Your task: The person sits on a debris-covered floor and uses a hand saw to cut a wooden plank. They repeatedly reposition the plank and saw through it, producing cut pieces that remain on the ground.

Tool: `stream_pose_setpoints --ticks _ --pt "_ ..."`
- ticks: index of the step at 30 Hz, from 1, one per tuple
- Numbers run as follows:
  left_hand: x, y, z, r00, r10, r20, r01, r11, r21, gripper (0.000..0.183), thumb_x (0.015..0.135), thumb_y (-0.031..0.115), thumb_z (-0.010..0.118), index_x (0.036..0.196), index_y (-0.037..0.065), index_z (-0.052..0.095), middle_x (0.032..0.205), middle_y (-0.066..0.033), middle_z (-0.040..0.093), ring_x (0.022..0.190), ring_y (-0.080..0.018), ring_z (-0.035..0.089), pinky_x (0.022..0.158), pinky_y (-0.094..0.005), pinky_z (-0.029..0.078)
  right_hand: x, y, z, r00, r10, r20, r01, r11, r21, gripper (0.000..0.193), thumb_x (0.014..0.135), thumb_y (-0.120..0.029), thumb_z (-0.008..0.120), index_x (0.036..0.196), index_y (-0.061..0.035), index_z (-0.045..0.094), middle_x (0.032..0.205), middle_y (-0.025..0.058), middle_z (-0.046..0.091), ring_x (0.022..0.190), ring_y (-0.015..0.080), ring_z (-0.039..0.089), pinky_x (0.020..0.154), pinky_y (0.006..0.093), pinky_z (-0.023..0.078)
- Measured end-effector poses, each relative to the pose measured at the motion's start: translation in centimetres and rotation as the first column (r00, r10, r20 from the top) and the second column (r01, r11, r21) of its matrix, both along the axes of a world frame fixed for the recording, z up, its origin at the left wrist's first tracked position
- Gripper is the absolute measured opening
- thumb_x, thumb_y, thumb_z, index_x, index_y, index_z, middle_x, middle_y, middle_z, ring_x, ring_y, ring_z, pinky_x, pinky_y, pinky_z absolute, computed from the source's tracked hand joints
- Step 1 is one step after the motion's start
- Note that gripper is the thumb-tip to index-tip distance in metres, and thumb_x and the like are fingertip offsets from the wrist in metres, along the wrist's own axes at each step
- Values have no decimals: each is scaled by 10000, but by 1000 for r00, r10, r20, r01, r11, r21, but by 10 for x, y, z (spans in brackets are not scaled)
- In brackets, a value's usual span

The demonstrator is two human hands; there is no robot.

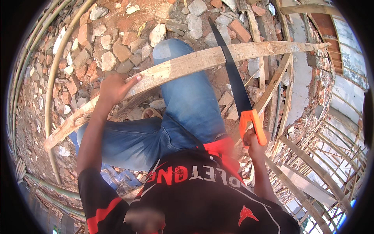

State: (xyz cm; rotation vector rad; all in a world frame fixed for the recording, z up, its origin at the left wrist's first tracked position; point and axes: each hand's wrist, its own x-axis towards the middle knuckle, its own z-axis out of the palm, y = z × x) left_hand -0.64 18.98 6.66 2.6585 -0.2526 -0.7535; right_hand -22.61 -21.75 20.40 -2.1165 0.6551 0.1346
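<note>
A long pale wooden plank (179,66) lies across my bent knee in blue jeans, running from the lower left to the upper right. My left hand (117,88) is closed on the plank left of the knee, its thumb along the top face. Wrapped round the orange handle of a hand saw (233,80) is my right hand (255,141), right of my thigh. The saw's dark blade crosses the plank to the right of the knee, its tip pointing away from me. How deep the blade sits in the wood, if at all, I cannot tell.
Broken bricks and stone rubble (120,50) cover the ground ahead and left. Bamboo poles (52,89) run along the left side. More timber boards (272,84) lie at the right, beside a concrete strip (302,89). Wooden framing (331,171) fills the lower right.
</note>
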Motion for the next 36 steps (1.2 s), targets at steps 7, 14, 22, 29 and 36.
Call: stream_pose_setpoints --ticks 7,14,22,29,36 --pt "-1 15 -10 999 -7 -37 8 999 35 912 895 817 461 756 -43 732 743 -310 662 800 -459 688 731 -540 529 12 13 -12 997 -16 73 14 999 34 128 837 -51 633 738 25 606 593 -1 541 525 76 475 495 269 376" --pt "-20 5 -8 993 5 -121 -13 997 -72 901 869 838 482 812 -15 767 711 -286 669 776 -457 686 740 -533 523 82 27 -16 988 -112 109 102 991 90 236 865 -17 528 642 -27 453 560 -3 416 498 83 368 485 284 319" --pt "-12 6 -7 997 15 -78 -20 997 -71 867 883 814 484 861 0 782 733 -287 676 796 -455 694 736 -536 524 -9 17 17 991 -122 57 112 982 153 131 841 -69 596 752 27 600 559 -4 504 508 65 446 475 286 359" --pt "-25 13 -15 996 65 -59 -66 998 -17 864 876 813 497 783 -4 762 719 -286 668 779 -462 685 724 -544 517 6 20 -11 997 47 55 -46 999 -25 113 850 -72 628 794 25 644 575 7 529 516 75 481 500 297 400" --pt "-1 5 -10 998 21 -59 -22 1000 -18 888 910 785 473 761 -48 743 697 -282 666 779 -450 698 728 -523 530 60 20 -71 977 -112 181 92 989 114 101 827 -56 622 780 22 666 563 33 554 520 96 555 518 282 443"
